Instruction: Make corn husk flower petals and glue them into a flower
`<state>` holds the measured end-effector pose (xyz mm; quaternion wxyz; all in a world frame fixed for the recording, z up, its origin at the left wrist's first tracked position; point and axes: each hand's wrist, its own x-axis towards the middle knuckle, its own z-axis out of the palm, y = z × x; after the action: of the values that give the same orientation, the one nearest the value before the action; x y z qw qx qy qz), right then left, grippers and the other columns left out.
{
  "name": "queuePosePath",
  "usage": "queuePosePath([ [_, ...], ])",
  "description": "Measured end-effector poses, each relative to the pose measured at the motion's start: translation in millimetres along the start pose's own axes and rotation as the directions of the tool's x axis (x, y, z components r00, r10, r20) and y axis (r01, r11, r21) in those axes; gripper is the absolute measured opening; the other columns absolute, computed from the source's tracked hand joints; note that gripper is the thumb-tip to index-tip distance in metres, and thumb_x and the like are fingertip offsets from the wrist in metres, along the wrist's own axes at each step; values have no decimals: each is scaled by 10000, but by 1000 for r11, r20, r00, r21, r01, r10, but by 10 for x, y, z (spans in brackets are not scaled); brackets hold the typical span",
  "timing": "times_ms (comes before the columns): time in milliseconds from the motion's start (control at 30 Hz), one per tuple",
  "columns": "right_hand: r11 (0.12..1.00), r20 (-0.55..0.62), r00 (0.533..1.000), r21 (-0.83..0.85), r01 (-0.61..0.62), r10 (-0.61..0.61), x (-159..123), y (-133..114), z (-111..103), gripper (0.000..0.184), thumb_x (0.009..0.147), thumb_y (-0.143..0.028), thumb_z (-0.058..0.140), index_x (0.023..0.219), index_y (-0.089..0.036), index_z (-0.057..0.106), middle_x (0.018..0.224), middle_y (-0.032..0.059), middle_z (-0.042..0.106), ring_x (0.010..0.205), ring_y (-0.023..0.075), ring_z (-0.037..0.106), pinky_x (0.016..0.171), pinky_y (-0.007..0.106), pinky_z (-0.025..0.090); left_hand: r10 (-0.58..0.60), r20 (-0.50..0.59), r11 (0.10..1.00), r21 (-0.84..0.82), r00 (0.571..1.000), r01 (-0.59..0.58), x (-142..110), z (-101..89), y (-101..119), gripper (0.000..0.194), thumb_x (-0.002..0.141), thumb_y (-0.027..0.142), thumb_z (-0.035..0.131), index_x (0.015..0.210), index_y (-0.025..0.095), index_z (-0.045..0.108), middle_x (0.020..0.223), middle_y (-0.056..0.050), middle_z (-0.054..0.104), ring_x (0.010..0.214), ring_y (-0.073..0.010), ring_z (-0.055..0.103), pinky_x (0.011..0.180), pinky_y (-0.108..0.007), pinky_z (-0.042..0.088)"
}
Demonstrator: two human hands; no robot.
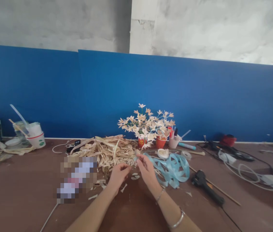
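My left hand [119,176] is just above the table in front of a heap of dry, straw-coloured husk strips [109,148]. Its thumb and fingertips are pinched together, and whatever they hold is too small to make out. My right hand [147,169], with a bracelet and a bangle on its arm, is closed at the fingertips a little to the right. A small pale bit shows at those fingertips, too blurred to name. Light blue ribbon [172,170] lies in loose loops beside my right hand. Small cut pale pieces [135,176] are scattered on the table between my hands.
Pale artificial flowers [146,124] stand in orange cups [161,141] at the back. A black glue gun [207,188] and a thin stick [225,195] lie right. White cables [244,177] run farther right. A blurred-out object [76,180] lies left, and a white cup [37,140] stands far left.
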<state>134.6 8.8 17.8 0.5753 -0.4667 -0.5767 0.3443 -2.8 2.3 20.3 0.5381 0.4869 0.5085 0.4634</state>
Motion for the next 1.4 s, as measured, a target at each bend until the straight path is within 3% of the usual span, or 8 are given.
queuePosePath([
  [133, 998, 60, 997, 12, -55, 54, 37, -6, -57, 315, 754, -428, 554, 924, -179, 645, 660, 16, 595, 600, 156, 529, 520, 246, 403, -8, 53, 1000, -16, 999, 9, -3, 0, 20, 254, 620, 390, 637, 646, 141, 590, 383, 73, 431, 356, -53, 311, 392, -194, 179],
  [333, 1000, 105, 994, -10, -17, 18, 48, -31, -80, 230, 728, -400, 592, 724, -175, 639, 608, -3, 565, 560, 127, 475, 503, 224, 358, -24, 126, 999, -40, 992, 29, -44, 3, 64, 269, 608, 399, 648, 623, 139, 578, 389, 68, 443, 349, -46, 309, 385, -192, 180],
  [633, 999, 92, 996, -39, -11, 15, 40, -26, -72, 248, 737, -415, 580, 687, -173, 599, 611, -5, 544, 583, 132, 472, 527, 225, 367, 23, 51, 998, -62, 998, -20, -15, 5, 35, 336, 602, 355, 666, 853, 136, 615, 436, 67, 488, 377, -65, 387, 384, -184, 233],
  [1033, 997, 70, 997, -71, 38, -33, 70, 35, -86, 226, 722, -373, 595, 634, -165, 608, 613, -7, 556, 611, 134, 494, 585, 234, 395, 7, 103, 1000, -16, 995, -5, -38, 4, 61, 227, 626, 332, 638, 744, 138, 645, 415, 62, 481, 343, -46, 325, 382, -192, 205],
  [1400, 996, 65, 998, -84, 29, -23, 79, 59, -84, 243, 715, -364, 601, 576, -170, 551, 587, -16, 513, 595, 129, 469, 568, 227, 370, 8, 108, 1000, -1, 994, -8, -50, 1, 74, 206, 613, 321, 655, 715, 142, 655, 464, 43, 525, 373, -54, 376, 388, -190, 238],
])
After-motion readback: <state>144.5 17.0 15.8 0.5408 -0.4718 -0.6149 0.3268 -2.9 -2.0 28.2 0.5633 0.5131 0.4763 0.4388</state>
